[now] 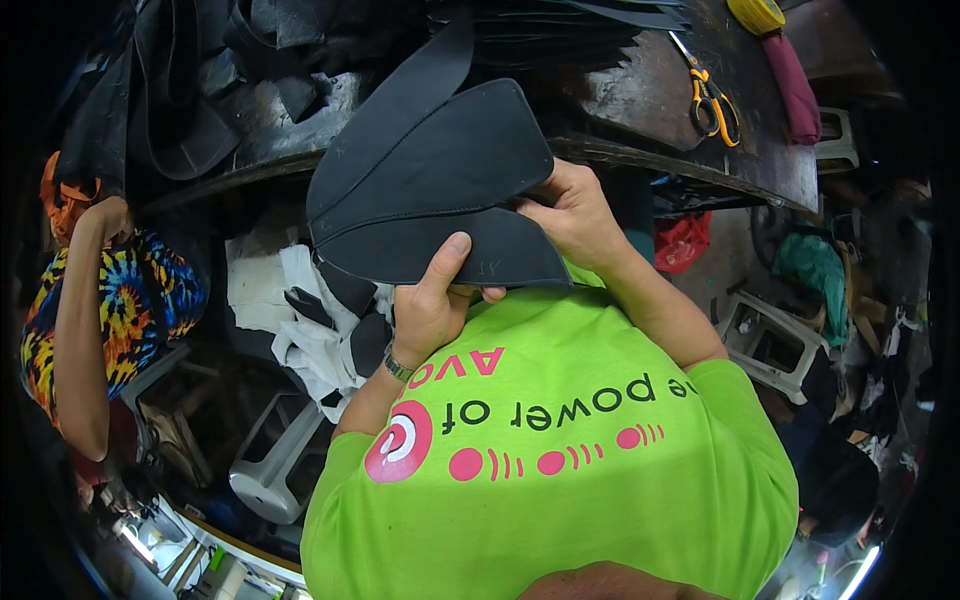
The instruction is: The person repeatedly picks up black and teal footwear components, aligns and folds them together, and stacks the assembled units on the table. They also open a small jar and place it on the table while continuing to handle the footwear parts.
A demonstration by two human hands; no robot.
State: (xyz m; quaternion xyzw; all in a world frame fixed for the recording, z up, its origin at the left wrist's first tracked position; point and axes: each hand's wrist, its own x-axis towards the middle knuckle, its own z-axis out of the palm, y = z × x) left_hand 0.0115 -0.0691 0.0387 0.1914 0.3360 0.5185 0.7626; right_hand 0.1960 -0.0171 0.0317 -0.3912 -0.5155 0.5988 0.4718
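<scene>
In front of my chest I hold a stack of black, flat, curved pieces of cut material. My left hand, with a watch on the wrist, grips the lower piece from below, its thumb pressed on top near the edge. My right hand pinches the right-hand tips of the pieces, where they meet in a point. The pieces fan out toward the upper left, and one long narrow strip reaches up over the dark workbench.
Scissors with yellow handles, a yellow roll and a maroon cloth lie on the bench, with more black pieces to the left. Another person in a tie-dye shirt is at left. White stools and white scraps are below.
</scene>
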